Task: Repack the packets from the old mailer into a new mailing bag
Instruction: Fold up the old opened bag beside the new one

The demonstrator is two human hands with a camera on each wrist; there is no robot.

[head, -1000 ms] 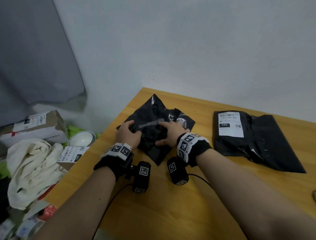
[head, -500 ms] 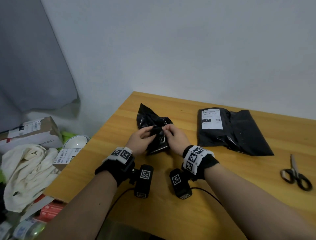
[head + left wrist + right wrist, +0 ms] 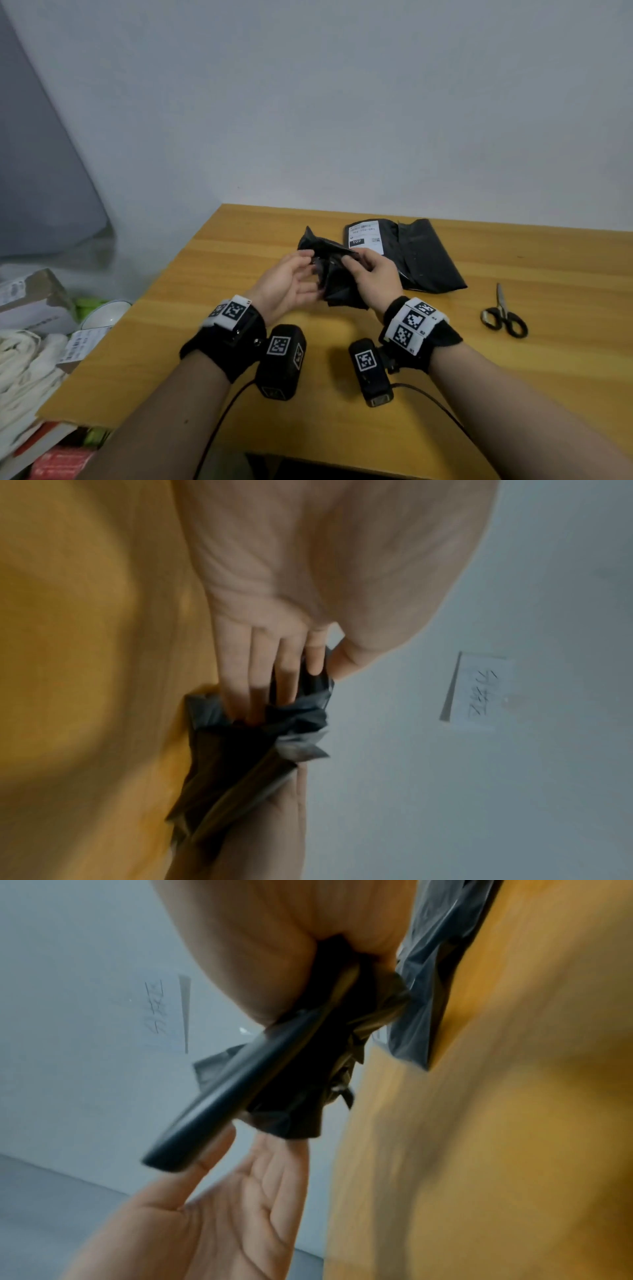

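Both hands hold a crumpled black mailing bag [image 3: 337, 284] just above the wooden table [image 3: 513, 377]. My left hand [image 3: 308, 263] has its fingers pushed in among the bag's [image 3: 240, 750] folds, and thumb and forefinger pinch an edge. My right hand [image 3: 352, 260] pinches the bag's [image 3: 291, 1091] other side between thumb and fingers. Behind the right hand, the old black mailer [image 3: 421, 257] with its white label [image 3: 364, 234] lies flat on the table. No packets show.
Black-handled scissors [image 3: 503, 315] lie on the table to the right. Off the table's left edge are cardboard boxes, a white cloth [image 3: 20, 370] and a white bowl [image 3: 102, 313]. A wall runs along the table's far edge.
The bag lay flat under both hands a second ago. Now it is bunched up and lifted off the table between them, nearer to the old mailer.
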